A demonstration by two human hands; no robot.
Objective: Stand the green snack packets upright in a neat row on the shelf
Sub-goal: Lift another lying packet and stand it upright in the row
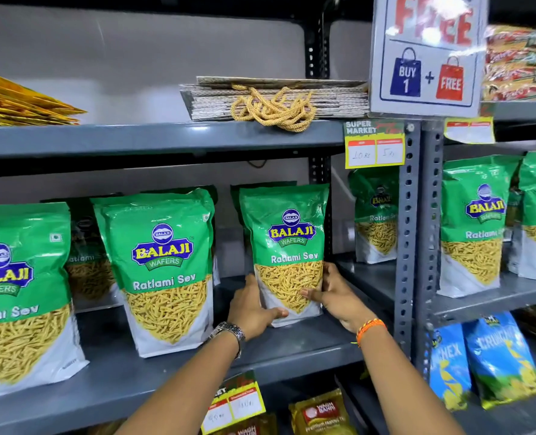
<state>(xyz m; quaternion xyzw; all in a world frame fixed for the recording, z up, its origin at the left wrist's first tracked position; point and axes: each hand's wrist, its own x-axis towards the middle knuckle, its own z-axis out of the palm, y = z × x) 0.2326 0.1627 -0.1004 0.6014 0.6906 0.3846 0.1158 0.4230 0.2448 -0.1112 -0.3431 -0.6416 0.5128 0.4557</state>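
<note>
From the head camera, both forearms reached up and forward to the grey shelf (172,368). The left hand (254,309), a metal watch (227,332) on its wrist, gripped the lower left edge of a green snack packet (287,243), thumb across the front near the base. The right hand (335,293), with an orange thread band (370,328) on the wrist, clasped the packet's lower right side, fingers spread over the front. The packet stood upright on the shelf, at the right end of a row beside two more upright packets (163,265).
</note>
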